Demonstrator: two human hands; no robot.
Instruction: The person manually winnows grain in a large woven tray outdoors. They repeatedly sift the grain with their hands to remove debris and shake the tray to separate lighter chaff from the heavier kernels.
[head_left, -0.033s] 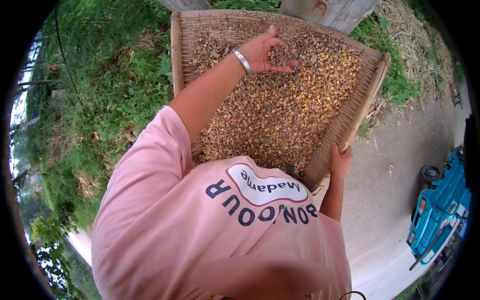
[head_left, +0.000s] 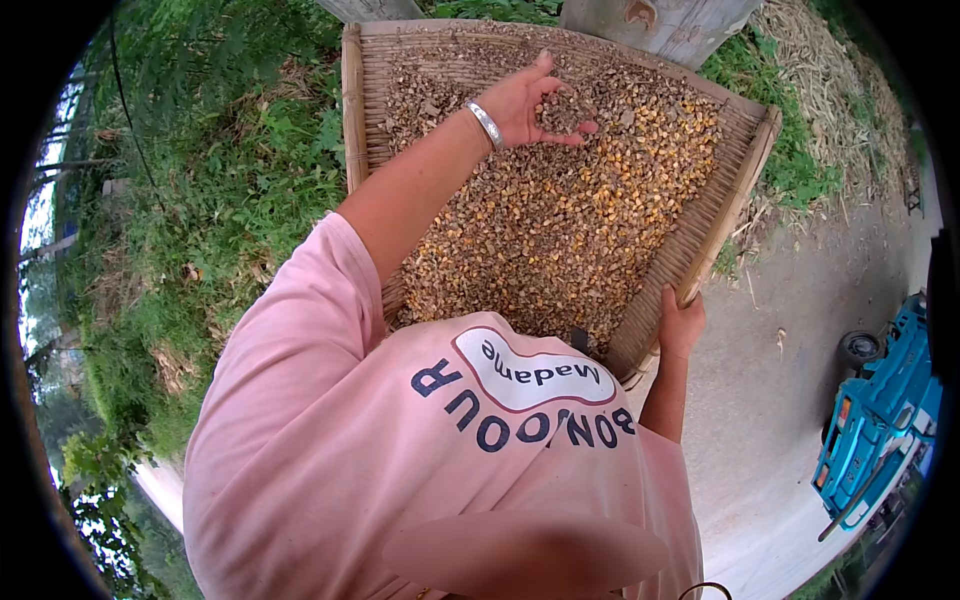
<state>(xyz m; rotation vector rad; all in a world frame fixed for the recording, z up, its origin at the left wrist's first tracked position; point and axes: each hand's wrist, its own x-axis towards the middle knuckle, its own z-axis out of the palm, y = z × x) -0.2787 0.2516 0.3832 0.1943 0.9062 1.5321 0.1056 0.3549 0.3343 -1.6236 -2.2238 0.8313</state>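
Note:
A woven bamboo winnowing tray (head_left: 670,265) with wooden rims is held in front of my body. Across it lies a layer of corn kernels (head_left: 560,240), yellow and brown, mixed with brownish bits. Over the tray's far part, my left hand (head_left: 525,108) is turned palm up with its fingers curled. It cups a handful of brownish corn bits (head_left: 562,112), and a silver bracelet (head_left: 486,125) circles that wrist. At the tray's right side, my right hand (head_left: 681,322) is closed around the rim. Part of the near edge is hidden by my pink shirt.
Two pale posts (head_left: 660,28) stand at the tray's far edge. Green plants (head_left: 250,180) grow along the left, and dry straw (head_left: 830,70) lies at the far right. A blue vehicle (head_left: 870,410) is on the pale ground (head_left: 760,440) to the right.

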